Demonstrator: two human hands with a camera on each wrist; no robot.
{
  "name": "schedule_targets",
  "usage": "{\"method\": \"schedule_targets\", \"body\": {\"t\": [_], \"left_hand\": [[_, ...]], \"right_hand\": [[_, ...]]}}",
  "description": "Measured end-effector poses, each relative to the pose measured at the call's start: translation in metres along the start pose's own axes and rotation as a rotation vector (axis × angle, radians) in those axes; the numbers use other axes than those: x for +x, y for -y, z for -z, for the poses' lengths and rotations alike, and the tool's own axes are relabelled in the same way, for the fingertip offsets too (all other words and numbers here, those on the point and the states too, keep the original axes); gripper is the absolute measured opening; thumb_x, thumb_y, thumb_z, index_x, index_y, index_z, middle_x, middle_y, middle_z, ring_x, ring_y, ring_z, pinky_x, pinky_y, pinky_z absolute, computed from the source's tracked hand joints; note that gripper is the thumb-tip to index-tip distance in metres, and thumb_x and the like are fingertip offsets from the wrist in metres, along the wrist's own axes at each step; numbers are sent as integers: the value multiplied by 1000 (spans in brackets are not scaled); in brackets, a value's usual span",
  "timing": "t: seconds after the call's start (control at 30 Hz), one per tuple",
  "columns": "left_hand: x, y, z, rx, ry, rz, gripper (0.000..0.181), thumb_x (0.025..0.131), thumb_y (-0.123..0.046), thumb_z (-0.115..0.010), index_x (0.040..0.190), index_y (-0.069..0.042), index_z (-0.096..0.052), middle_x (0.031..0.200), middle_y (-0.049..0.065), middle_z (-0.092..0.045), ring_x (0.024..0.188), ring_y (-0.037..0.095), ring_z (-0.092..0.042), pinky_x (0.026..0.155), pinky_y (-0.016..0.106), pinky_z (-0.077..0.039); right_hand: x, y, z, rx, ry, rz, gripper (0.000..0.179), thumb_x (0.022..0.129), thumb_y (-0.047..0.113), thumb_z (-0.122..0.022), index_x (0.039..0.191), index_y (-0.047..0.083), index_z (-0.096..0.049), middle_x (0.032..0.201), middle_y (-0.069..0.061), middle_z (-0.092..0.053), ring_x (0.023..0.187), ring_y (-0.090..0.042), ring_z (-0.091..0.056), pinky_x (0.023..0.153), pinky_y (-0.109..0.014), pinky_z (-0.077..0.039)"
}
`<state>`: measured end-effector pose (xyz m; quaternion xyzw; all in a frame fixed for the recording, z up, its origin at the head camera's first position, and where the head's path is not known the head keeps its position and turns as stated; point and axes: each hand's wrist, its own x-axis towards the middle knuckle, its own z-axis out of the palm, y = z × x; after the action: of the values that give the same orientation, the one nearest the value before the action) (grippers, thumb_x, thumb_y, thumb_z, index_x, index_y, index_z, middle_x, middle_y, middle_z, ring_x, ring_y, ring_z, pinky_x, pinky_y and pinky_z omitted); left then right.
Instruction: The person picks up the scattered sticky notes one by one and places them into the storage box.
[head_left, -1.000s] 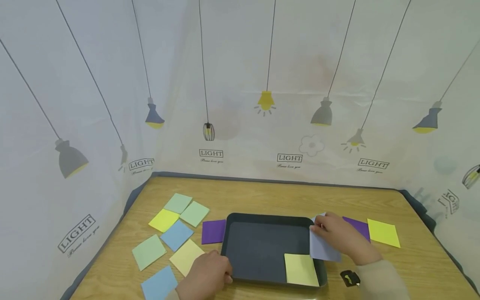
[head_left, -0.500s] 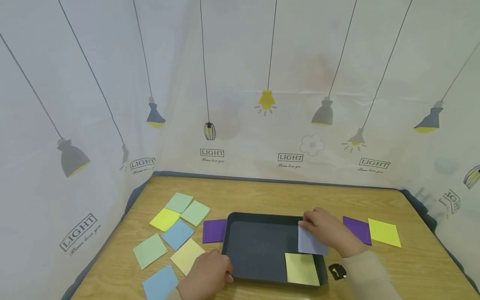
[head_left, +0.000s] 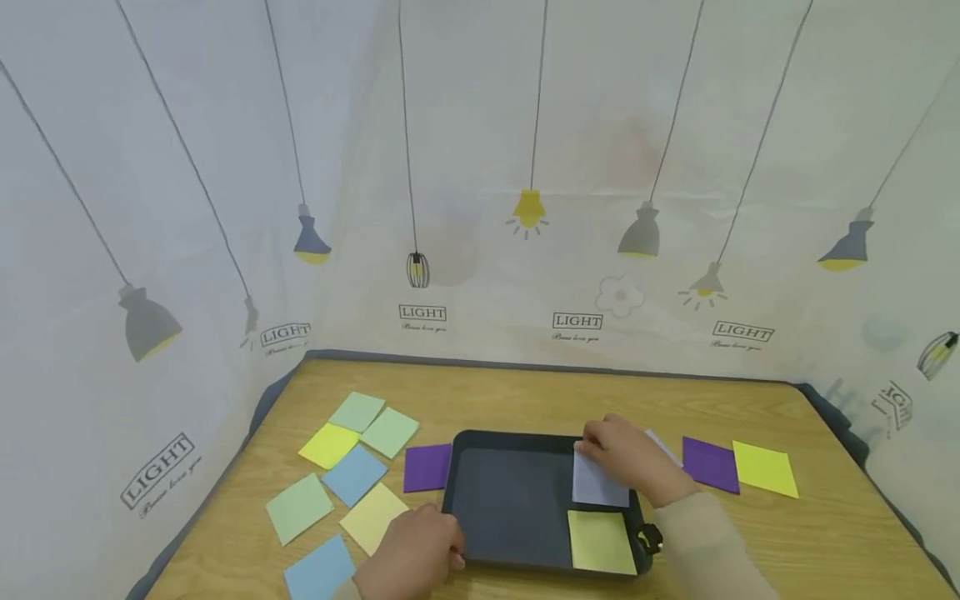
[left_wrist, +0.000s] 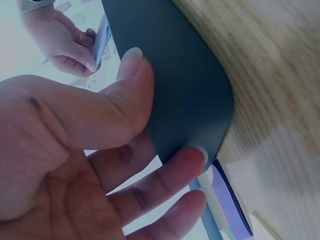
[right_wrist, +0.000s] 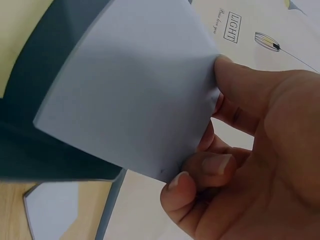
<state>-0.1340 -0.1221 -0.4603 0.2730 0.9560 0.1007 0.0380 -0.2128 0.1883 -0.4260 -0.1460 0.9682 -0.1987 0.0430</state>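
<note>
A dark baking tray [head_left: 510, 500] lies on the wooden table. At its near left corner my left hand [head_left: 411, 550] grips the rim, with thumb and fingers on the tray wall [left_wrist: 185, 85] in the left wrist view. My right hand [head_left: 630, 462] pinches a pale lavender sticky note [head_left: 600, 483] by one edge, over the far right part of the tray. In the right wrist view the note [right_wrist: 130, 90] spreads out from between thumb and fingers. A pale yellow sticky note [head_left: 602, 542] lies flat in the tray's near right corner.
Several green, blue and yellow notes [head_left: 355, 475] are scattered left of the tray. A purple note [head_left: 427, 467] touches its left side. To the right lie a purple note [head_left: 710, 465], a bright yellow note [head_left: 765, 468] and a pale note [head_left: 664, 448] partly behind my right hand.
My right hand has carried the lavender note leftward from the tray's right rim to inside the tray's outline, above the yellow note. My left hand stays at the corner.
</note>
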Motion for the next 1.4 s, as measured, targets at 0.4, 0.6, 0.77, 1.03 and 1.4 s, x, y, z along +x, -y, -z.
{"method": "schedule_targets", "body": {"t": [0.4,0.6,0.77,1.03,1.4], "left_hand": [[0,2,4,3,11,13,9,80,-24,-84,73,-26,-79,70,-12,-68,66,9,-58,55,27,-48],[0,2,1,3,20,19,10,81,-23,-83,72,-25,-79,69,-12,-67,66,8,-55,56,27,-47],[-2,1,0,4,20,27,10,80,-24,-84,72,-25,-79,69,-11,-66,65,8,-53,56,27,-46],[-1,1,0,13,7,10,11,81,-24,-84,72,-26,-79,69,-12,-67,65,9,-54,56,27,-46],[-1,0,3,15,31,23,9,82,-25,-83,74,-25,-80,70,-11,-67,65,9,-52,56,26,-46]], "right_hand": [[7,-2,-19,-7,12,-40,19,101,22,-62,84,14,-59,82,-4,-50,70,-18,-45,61,-33,-37],[8,-3,-27,-17,4,-40,19,100,22,-64,84,14,-59,83,-4,-49,69,-18,-45,62,-33,-38],[8,-5,-31,-36,-6,-42,16,99,22,-65,87,13,-61,84,-4,-50,69,-17,-46,62,-33,-41],[8,-5,-30,-31,-36,-69,14,100,24,-65,102,10,-61,89,-5,-55,70,-17,-50,62,-36,-44],[11,-9,-35,-21,-46,-77,13,100,23,-63,103,10,-61,92,-6,-57,72,-17,-51,65,-37,-46]]}}
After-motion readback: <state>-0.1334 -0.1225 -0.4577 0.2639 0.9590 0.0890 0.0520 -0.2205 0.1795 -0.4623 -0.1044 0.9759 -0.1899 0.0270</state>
